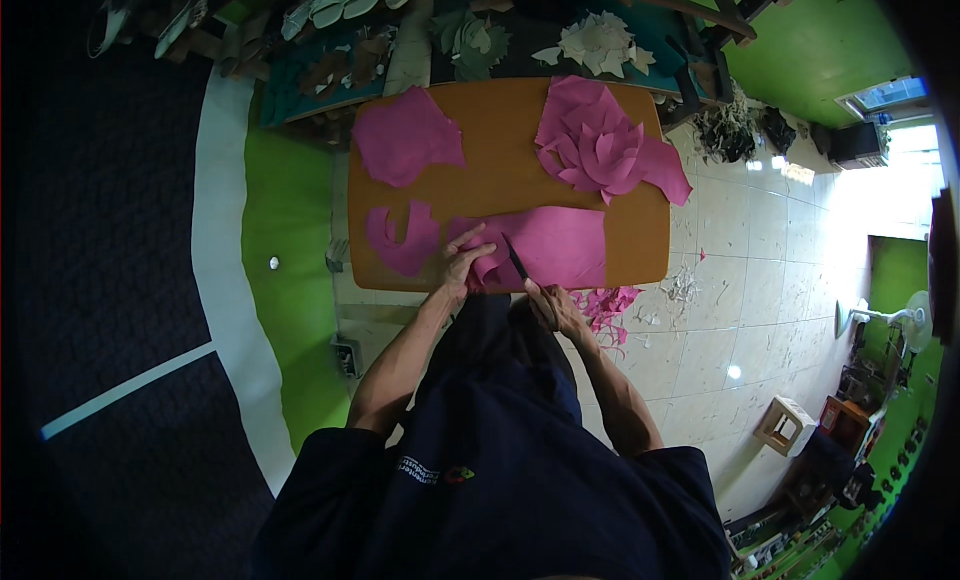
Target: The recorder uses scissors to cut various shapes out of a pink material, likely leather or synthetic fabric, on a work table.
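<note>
My left hand (462, 262) lies on the near left part of a pink sheet (565, 242), perhaps leather, its fingers stretched out and apart. My right hand (545, 302) is closed around a knife (517, 261) at the near edge of the table. The slim dark blade slants up and left over the sheet, close to my left fingertips. Part of the sheet by the left hand looks curled. Left of that hand rests a pink offcut (403, 238) with a curved notch.
The orange-brown table (490, 150) also bears a pink piece (405, 137) at far left and a pile of cut pink shapes (592, 145) at far right. Pink scraps (606, 308) lie below the right near edge. Behind are pale pieces (603, 46) and shoes (345, 0).
</note>
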### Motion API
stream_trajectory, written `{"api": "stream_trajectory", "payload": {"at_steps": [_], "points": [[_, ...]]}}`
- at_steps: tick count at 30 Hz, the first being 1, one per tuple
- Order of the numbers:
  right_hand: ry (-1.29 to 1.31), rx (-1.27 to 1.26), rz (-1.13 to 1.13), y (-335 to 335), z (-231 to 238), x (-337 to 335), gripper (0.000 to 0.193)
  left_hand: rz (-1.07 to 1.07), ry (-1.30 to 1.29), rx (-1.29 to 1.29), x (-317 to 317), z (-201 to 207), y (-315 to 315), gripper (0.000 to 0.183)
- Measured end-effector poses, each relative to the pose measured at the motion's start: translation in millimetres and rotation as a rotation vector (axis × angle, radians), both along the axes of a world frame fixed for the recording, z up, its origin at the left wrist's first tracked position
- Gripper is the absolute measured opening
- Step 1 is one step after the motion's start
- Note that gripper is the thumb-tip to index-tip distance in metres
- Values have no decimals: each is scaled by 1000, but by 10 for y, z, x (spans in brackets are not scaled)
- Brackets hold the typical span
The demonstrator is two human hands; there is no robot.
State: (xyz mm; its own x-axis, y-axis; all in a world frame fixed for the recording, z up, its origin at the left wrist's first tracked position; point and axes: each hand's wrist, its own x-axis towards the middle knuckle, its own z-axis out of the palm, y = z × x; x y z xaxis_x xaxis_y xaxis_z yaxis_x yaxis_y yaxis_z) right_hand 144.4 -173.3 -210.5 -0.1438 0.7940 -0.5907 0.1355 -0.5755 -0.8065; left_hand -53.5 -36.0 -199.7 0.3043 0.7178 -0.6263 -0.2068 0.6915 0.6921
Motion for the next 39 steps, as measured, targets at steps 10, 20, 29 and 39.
{"api": "stream_trajectory", "payload": {"at_steps": [10,20,29,39], "points": [[-126,-102,-37,425,388,88,77,-59,-105,100,-23,-11,347,58],[-201,-14,30,627,443,260,79,-271,-22,184,6,-109,676,55],[-203,-73,-23,639,402,211,77,-230,-69,101,123,-38,673,61],[-54,-96,-193,796,382,-124,74,-174,-47,116,249,260,487,70]]}}
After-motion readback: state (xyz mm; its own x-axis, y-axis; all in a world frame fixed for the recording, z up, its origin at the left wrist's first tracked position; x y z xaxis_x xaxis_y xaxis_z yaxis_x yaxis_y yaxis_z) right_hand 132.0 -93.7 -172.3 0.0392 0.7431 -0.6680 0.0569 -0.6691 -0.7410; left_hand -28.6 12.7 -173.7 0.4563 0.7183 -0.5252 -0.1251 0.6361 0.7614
